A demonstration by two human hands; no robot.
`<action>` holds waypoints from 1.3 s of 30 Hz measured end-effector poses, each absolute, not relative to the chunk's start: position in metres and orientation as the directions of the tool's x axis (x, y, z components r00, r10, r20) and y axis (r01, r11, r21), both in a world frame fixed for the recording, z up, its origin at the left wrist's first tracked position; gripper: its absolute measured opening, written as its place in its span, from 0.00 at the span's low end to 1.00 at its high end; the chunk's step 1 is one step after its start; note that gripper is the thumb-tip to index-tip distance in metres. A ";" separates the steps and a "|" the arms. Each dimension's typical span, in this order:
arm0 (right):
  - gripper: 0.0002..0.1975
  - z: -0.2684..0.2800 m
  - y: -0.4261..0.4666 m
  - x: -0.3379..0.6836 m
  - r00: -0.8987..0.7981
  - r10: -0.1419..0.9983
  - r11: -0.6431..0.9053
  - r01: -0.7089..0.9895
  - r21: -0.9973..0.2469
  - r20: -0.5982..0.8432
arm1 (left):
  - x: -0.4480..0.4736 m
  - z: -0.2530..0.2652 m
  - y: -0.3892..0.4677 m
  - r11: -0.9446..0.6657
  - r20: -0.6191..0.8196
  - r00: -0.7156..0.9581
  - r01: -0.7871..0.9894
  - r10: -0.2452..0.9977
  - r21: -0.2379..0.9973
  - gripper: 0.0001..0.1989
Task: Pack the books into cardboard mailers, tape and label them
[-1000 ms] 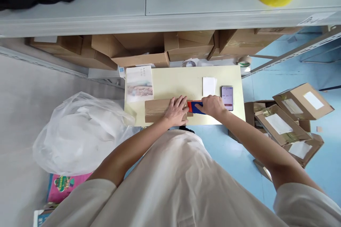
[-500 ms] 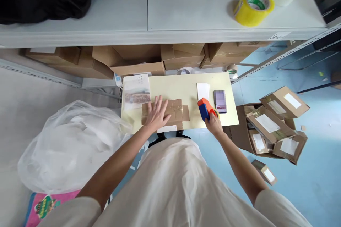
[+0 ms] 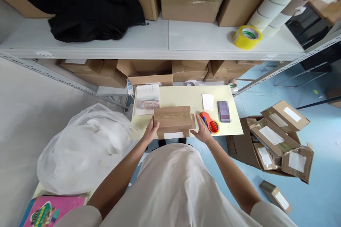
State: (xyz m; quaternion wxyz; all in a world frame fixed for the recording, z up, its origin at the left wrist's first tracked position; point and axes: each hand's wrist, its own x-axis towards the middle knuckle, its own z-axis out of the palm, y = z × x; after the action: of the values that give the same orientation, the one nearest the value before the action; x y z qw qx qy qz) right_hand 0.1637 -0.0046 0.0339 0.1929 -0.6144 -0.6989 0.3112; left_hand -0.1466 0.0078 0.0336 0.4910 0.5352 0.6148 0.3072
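A taped brown cardboard box (image 3: 172,116) lies at the near edge of the pale yellow table (image 3: 181,95). At its left end my left hand (image 3: 150,132) grips it, thumb toward the front face and fingers along the side. A white label (image 3: 173,135) shows below the box's near face. My right hand (image 3: 202,132) is open beside the box's right end, thumb and fingers spread, holding nothing. Just right of that hand, an orange and blue tape dispenser (image 3: 206,116) with a yellow-edged roll lies on the table.
White paper slips (image 3: 207,101), a phone (image 3: 224,111) and a printed booklet (image 3: 147,100) lie on the table. A yellow tape roll (image 3: 247,37) stands on the shelf. Labelled boxes (image 3: 274,136) fill a carton at right. A translucent plastic bag (image 3: 80,149) bulges at left.
My right hand has let go of the tape dispenser, now on the table, and moved left toward the box. My left hand has gone from flat on the box to gripping its left end.
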 end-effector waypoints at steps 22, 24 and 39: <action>0.27 0.044 0.053 0.131 0.131 0.927 -0.374 0.414 -0.830 -0.353 | -0.140 0.013 0.064 0.359 -0.370 0.037 0.178 0.928 0.916 0.34; 0.28 0.043 0.051 0.135 0.120 0.924 -0.381 0.364 -0.850 -0.363 | -0.143 0.007 0.064 0.379 -0.389 0.024 0.168 0.921 0.910 0.34; 0.35 0.015 -0.022 0.186 -0.171 0.938 -0.151 0.579 -0.801 -0.301 | -0.144 -0.001 -0.012 0.237 -0.255 -0.003 0.382 0.967 0.893 0.46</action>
State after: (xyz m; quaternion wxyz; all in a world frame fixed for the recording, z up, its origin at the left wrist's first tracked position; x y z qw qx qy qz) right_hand 0.1858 -0.0224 0.0149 0.2003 -0.6117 -0.6199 0.4488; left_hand -0.1442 -0.0120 -0.0010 0.4648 0.5313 0.6345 0.3147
